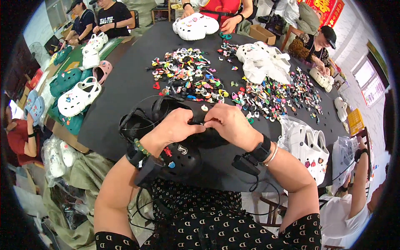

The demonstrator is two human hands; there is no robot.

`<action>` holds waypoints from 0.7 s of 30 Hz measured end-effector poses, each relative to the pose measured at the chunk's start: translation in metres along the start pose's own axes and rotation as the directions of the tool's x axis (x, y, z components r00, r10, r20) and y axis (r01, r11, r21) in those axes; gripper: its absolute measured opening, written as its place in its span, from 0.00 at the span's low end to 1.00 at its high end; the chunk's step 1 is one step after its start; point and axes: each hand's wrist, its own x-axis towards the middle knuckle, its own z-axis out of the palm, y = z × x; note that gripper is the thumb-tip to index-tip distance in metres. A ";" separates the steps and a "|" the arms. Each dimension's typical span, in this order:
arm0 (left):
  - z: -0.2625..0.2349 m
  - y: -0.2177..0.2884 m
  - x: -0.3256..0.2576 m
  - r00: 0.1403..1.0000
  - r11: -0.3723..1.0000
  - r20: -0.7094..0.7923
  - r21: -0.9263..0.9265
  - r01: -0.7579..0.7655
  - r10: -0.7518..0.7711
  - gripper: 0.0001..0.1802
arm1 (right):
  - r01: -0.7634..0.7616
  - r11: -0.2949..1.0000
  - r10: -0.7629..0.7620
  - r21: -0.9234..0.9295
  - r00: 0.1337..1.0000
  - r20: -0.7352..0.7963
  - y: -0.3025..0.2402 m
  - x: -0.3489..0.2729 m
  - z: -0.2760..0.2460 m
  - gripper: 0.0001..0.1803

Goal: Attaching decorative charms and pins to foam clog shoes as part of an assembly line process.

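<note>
Both hands, left (177, 127) & right (227, 123), pinch black clog (183, 156) at table (125, 83) near edge, charm pile (187, 75) just beyond.

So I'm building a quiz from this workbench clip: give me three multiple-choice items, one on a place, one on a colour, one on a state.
1. Where does the heap of small charms lie?
A. on the black table, beyond the hands
B. on the floor
C. in a bucket

2. What colour is the clog in the hands?
A. white
B. black
C. pink

3. How are the left hand and right hand?
A. both flat on the table
B. one raised overhead
C. both gripping the clog

Answers: 1 A, charms spread on the tabletop; 2 B, dark shoe with holes; 3 C, fingers of both pinch it.
</note>
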 end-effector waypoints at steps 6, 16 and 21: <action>0.002 -0.005 -0.001 1.000 0.999 0.021 -0.035 0.016 -0.016 0.16 | -0.042 0.995 0.036 0.096 0.998 0.060 0.000 -0.001 -0.002 0.07; 0.001 -0.003 0.002 0.999 1.000 -0.048 0.022 -0.009 0.010 0.18 | -0.109 0.993 0.108 0.038 0.993 0.045 0.012 0.000 0.000 0.23; 0.004 -0.007 0.001 0.998 0.997 -0.056 -0.070 -0.022 0.018 0.18 | -0.432 0.879 0.371 0.202 0.886 0.279 -0.001 0.015 -0.011 0.33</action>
